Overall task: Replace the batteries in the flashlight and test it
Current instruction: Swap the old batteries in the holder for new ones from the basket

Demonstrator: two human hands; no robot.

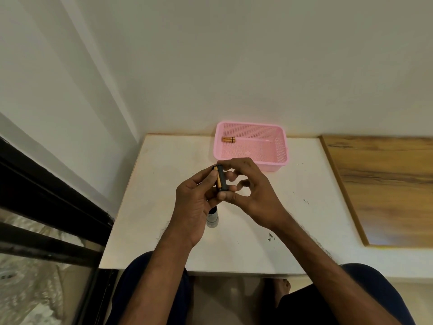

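Window [46, 207]: far left, dark frame, pale blurred ground behind the glass.
Bench [164, 165]: white top, pushed into the corner of pale walls; a few dark specks toward the right and near edge.
Left hand [194, 207]: raised over the middle of the bench, palm side turned right, fingers [212, 178] curled and closed around the battery holder from the left, thumb laid up along it.
Flashlight [212, 218]: lying on the bench just under and behind the left hand, mostly hidden; only a dark neck and a pale silvery end showing toward the near side.
Battery holder [221, 178]: dark cylinder, held roughly upright between both hands above the bench, orange-gold battery [219, 181] visible in one slot along its left side.
Right hand [253, 191]: just right of the holder, touching it; thumb pressed at the lower end, forefinger reaching over the top end, remaining fingers curled loosely, a gap showing between them.
Basket [283, 146]: pink plastic mesh, at the far edge of the bench against the wall, beyond the hands and slightly right.
Spare batteries [228, 139]: orange-gold, lying side by side in the far left corner of the basket; exact count unclear.
Wooden board [386, 184]: brown grain, right of the bench, running near to far.
Legs [145, 296]: dark trousers at the near edge, a bare foot [282, 292] on the floor between them.
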